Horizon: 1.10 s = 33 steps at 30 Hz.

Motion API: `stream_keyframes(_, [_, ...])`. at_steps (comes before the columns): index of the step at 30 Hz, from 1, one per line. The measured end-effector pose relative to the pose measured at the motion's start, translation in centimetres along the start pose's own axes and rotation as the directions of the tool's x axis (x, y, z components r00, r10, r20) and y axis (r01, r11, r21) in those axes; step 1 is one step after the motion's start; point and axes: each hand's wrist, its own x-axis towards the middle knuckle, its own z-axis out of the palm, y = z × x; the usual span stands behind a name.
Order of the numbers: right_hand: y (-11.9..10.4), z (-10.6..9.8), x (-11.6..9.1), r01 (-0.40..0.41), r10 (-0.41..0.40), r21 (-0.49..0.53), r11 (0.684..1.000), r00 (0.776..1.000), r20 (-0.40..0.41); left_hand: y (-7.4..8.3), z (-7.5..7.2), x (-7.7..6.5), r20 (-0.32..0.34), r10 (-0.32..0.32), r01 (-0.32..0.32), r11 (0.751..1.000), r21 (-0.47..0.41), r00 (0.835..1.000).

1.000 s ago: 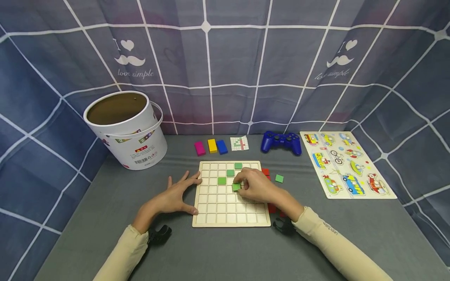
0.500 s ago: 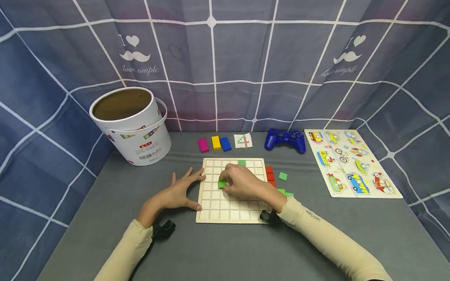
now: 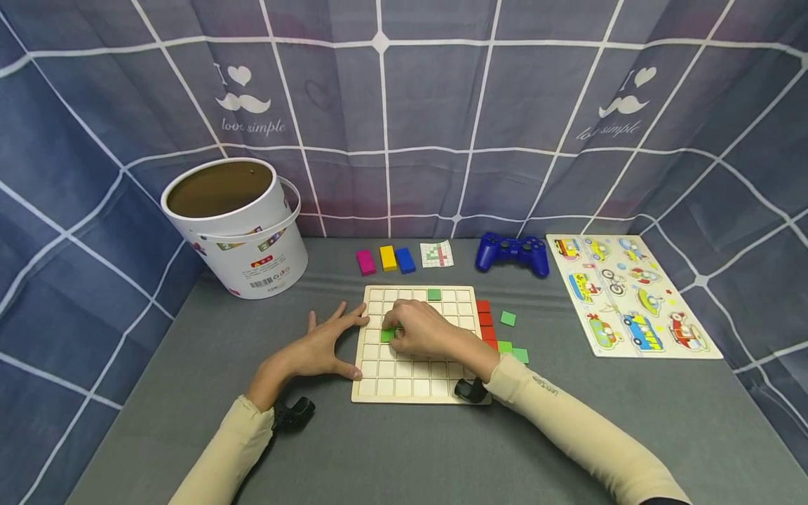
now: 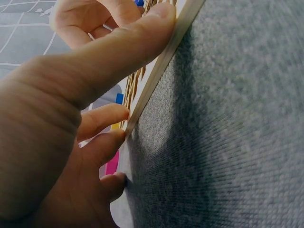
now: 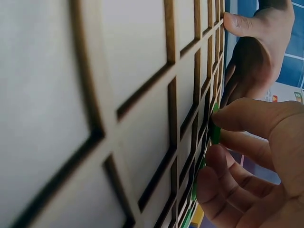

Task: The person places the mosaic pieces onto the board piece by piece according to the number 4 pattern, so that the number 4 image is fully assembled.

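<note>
A pale wooden grid board (image 3: 404, 393) lies in front of me. My left hand (image 3: 318, 344) rests spread at its left edge; in the left wrist view the thumb (image 4: 142, 31) and fingertips touch the board's rim. Over the left half of the grid, my right hand (image 3: 426, 328) pinches a green square tile (image 3: 388, 335). That green tile (image 5: 216, 126) shows between thumb and fingers in the right wrist view, right at the grid. Another green tile (image 3: 434, 294) sits in the far row. Part of the grid is hidden under the right hand.
Red tiles (image 3: 485, 319) line the board's right edge, with loose green tiles (image 3: 508, 318) beside them. Behind the board lie pink (image 3: 365, 262), yellow and blue blocks, a small pattern card (image 3: 437, 254) and a blue game controller (image 3: 512, 254). A white bucket (image 3: 271, 256) stands left, a picture puzzle (image 3: 621, 298) right.
My right hand has moved left across the board with the green tile, from the middle to the left part of the grid. The left hand stays at the board's edge.
</note>
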Motion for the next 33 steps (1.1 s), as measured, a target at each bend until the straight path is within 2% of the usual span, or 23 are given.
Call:
stream_keyframes(8, [-0.2, 0.1, -0.1, -0.029, 0.029, -0.023, 0.999, 1.000, 0.006, 0.0, 0.1, -0.2, 0.003, -0.005, 0.005, 1.000, -0.002, 1.000])
stream_keyframes(14, [0.1, -0.2, -1.2, -0.033, 0.032, -0.003, 0.999, 0.999, -0.020, -0.2, 0.3, -0.3, -0.004, -0.001, 0.001, 1.000, 0.000, 1.000])
stream_keyframes(21, [2.0, -1.7, -4.3, -0.054, 0.059, 0.053, 0.997, 0.994, -0.096, -0.2, 0.3, -0.2, -0.001, 0.009, -0.009, 1.000, -0.012, 1.000])
stream_keyframes(28, [4.5, -3.8, -7.5, -0.155, 0.167, 0.079, 0.985, 0.969, -0.180, -0.1, 0.1, -0.1, -0.014, 0.011, -0.011, 1.000, -0.001, 1.000])
stream_keyframes(33, [5.7, -5.2, -9.5, -0.199, 0.216, 0.097, 0.975, 0.951, -0.220, 0.0, 0.1, 0.1, -0.007, 0.021, -0.021, 1.000, -0.007, 1.000])
